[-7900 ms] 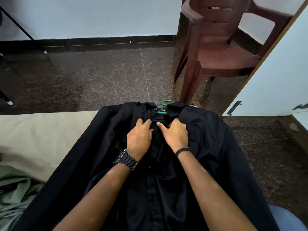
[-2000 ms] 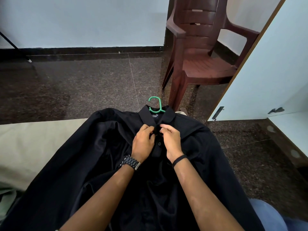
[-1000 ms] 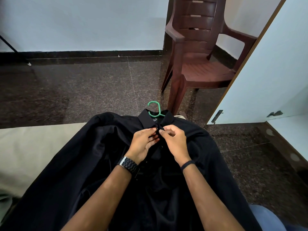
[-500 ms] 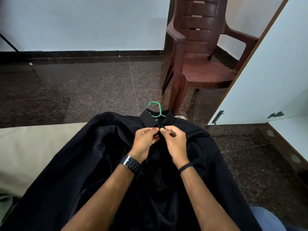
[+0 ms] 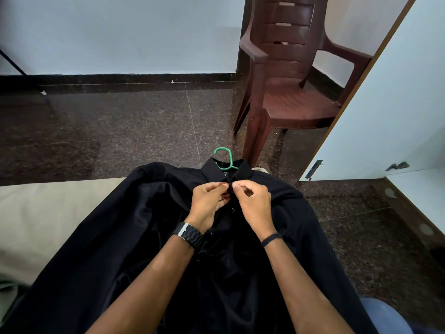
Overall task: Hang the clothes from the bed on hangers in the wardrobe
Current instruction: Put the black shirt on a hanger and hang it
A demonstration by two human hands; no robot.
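Both hands (image 5: 232,201) pinch the black shirt's (image 5: 149,225) placket (collar-high).

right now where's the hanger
In the head view the green hanger is inside the black shirt, its hook sticking out of the collar just beyond both hands, near the brown chair's front leg.

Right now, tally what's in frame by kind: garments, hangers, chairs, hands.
Garments: 1, black collared button-up shirt
Hangers: 1, green plastic hanger
Chairs: 1, brown plastic armchair
Hands: 2, left hand and right hand, both pinching the shirt placket
Total: 5
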